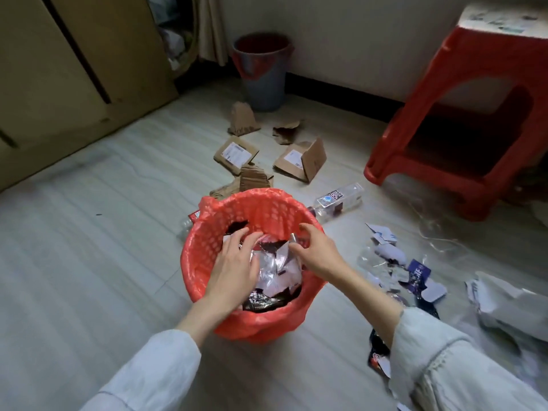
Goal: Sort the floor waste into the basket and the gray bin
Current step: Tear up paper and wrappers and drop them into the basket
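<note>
We are partway through the sorting, by the look of it. Our left hand (234, 262) and right hand (315, 250) both reach over the basket (204, 232) — the red-lined one right in front of us — with fingers spread and loosely bent above the heap of wrappers (277, 268) already inside. Neither hand seems to grip anything; the right fingertips lie close to a silvery scrap near the far rim, but we cannot tell whether they touch it. It reads as a moment of letting go or pressing the load down.

The basket is well filled with torn foil and plastic packets, so that share of the work looks well advanced. Plenty is left, though. To our right, more torn packets and paper scraps (415, 262) litter the floor, beside a crumpled sheet of clear plastic (439, 232). A clear plastic bottle (339, 200) lies just behind the basket, touching or almost touching its rim. Farther off, several cardboard pieces (299, 160) sit scattered between us and the gray bin (264, 75), which stands against the wall — we cannot see whether it holds anything. We judge the cardboard is meant for that bin and has not been started. A red stool (462, 93) stands at the right.
</note>
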Demonstrator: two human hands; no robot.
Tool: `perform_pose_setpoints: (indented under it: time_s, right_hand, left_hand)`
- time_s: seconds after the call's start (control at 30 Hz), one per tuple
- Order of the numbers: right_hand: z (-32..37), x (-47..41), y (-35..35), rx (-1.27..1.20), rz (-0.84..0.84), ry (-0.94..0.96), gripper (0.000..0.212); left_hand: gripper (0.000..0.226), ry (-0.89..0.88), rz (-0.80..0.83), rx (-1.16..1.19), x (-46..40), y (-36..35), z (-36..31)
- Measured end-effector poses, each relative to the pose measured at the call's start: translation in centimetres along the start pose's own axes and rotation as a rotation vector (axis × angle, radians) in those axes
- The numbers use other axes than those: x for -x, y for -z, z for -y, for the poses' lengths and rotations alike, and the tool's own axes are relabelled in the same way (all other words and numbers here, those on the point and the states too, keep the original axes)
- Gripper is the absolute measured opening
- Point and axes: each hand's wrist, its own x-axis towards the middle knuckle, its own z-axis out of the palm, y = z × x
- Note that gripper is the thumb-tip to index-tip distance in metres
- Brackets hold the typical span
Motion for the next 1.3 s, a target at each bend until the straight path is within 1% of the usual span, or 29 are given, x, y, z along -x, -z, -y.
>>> perform_pose_setpoints:
  time_s: [0.07, 0.13, 0.2, 0.3, 0.37, 0.43, 0.5, 0.53, 0.63, 0.67, 0.77, 0.9, 1.03, 1.13, 1.3]
  right_hand:
    - [-0.5, 0.0, 0.5, 0.203, -0.033, 0.085, 0.036]
    - [-1.4, 0.0, 1.2, 0.295, -0.076, 0.126, 0.025]
    - [-2.6, 0.2, 1.7, 0.327, -0.066, 0.206, 0.024]
    - [-4.8, 1.0, 1.6, 0.433, -0.004, 0.405, 0.026]
    - [-6.1, 1.4, 1.1, 0.491, 0.035, 0.480, 0.033]
    - [-6.9, 1.4, 0.8, 0.499, 0.041, 0.504, 0.052]
    - [-7.3, 1.2, 0.8, 0.475, 0.036, 0.515, 0.070]
    - [-7.5, 1.1, 0.8, 0.465, 0.046, 0.508, 0.074]
    - [-7.7, 1.2, 0.8, 0.468, 0.077, 0.484, 0.077]
    - [-7.6, 1.3, 0.8, 0.478, 0.087, 0.475, 0.073]
    - [-7.4, 1.5, 0.7, 0.487, 0.120, 0.453, 0.050]
    - [-7.3, 1.6, 0.9, 0.490, 0.141, 0.445, 0.045]
    - [-7.3, 1.4, 1.1, 0.484, 0.172, 0.440, 0.046]
    - [-7.2, 2.0, 2.0, 0.484, 0.173, 0.428, 0.047]
    - [-6.5, 4.2, 5.0, 0.555, 0.150, 0.356, 0.051]
  left_hand:
    - [0.046, -0.072, 0.180, -0.142, -0.3, -1.1, 0.0]
    - [0.049, -0.080, 0.359, -0.323, -0.6, -2.1, -0.2]
    - [0.051, -0.107, 0.508, -0.416, -1.2, -2.8, -0.5]
    - [0.053, -0.188, 0.717, -0.453, -1.9, -4.3, -0.7]
    - [0.053, -0.185, 0.848, -0.529, -2.3, -5.4, -0.1]
    - [0.053, -0.136, 0.956, -0.621, -2.8, -6.3, 0.7]
    - [0.055, -0.078, 1.032, -0.644, -3.0, -7.4, 1.8]
    - [0.057, -0.055, 1.060, -0.637, -3.0, -8.1, 2.3]
    - [0.059, -0.006, 1.129, -0.611, -2.6, -10.0, 3.6]
    - [0.059, 0.006, 1.152, -0.610, -2.7, -10.5, 3.9]
    - [0.061, -0.003, 1.219, -0.638, -3.3, -11.4, 4.5]
    - [0.060, -0.032, 1.225, -0.644, -3.4, -11.5, 4.3]
    - [0.054, -0.008, 1.194, -0.547, -3.4, -10.2, 3.2]
    - [0.046, -0.008, 1.132, -0.436, -3.7, -8.4, 2.0]
    - [0.043, -0.050, 1.001, -0.370, -3.0, -4.5, -0.9]
